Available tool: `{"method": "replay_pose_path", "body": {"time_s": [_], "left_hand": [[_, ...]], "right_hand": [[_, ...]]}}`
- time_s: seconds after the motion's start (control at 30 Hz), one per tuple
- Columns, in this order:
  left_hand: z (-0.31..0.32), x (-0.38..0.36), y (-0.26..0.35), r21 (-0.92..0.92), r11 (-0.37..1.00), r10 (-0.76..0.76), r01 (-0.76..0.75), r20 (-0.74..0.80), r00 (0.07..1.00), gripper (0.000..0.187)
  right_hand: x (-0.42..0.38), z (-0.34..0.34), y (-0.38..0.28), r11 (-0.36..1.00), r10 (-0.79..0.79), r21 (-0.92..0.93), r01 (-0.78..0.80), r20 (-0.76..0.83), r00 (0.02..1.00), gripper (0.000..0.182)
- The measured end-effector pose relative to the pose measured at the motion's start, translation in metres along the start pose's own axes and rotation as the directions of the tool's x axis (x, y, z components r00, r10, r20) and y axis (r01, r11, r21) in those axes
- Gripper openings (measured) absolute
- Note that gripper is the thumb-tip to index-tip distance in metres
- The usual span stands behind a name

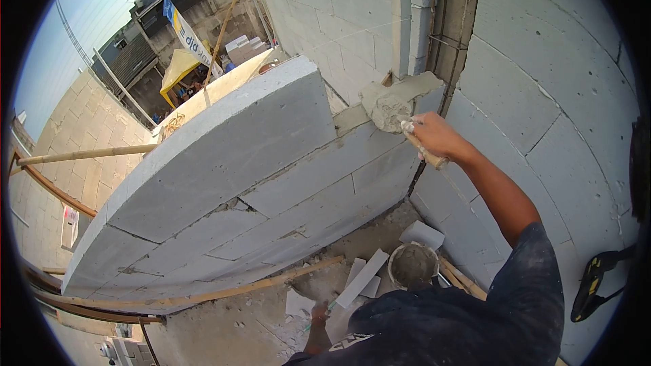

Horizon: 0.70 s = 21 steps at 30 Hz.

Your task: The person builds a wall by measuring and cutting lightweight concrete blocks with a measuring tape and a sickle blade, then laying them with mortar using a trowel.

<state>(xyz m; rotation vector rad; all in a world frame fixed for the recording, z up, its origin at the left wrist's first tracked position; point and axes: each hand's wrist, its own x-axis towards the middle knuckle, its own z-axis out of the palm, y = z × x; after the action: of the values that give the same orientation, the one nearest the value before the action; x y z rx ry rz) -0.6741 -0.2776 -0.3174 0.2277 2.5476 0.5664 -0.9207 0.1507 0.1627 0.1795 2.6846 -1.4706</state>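
Note:
My right hand [437,137] grips the wooden handle of a trowel [434,158]. Grey wet mortar [390,110] covers its blade, which rests over the top of the low block wall [305,176], in the gap between the end of the upper block [224,156] and the corner. More mortar is spread along that ledge. Low down near my body, my left hand [319,312] looks closed, with a small green bit showing beside the fingers; what it holds is too small to make out. White block offcuts [298,303] lie behind it.
A bucket of mortar [413,264] stands on the floor by the right-hand wall [542,115], near loose block pieces [364,278]. A long wooden strip [271,285] lies along the wall's foot. Steel bars [444,41] show in the corner column gap. A bamboo pole [88,155] juts out left.

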Motion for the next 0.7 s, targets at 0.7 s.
{"method": "replay_pose_path", "body": {"time_s": [0.7], "left_hand": [[0.001, 0.026, -0.025, 0.257, 0.965, 0.005, -0.043, 0.146, 0.989, 0.066]], "right_hand": [[0.027, 0.036, -0.023, 0.969, -0.118, -0.202, 0.143, 0.134, 0.984, 0.037]]}}
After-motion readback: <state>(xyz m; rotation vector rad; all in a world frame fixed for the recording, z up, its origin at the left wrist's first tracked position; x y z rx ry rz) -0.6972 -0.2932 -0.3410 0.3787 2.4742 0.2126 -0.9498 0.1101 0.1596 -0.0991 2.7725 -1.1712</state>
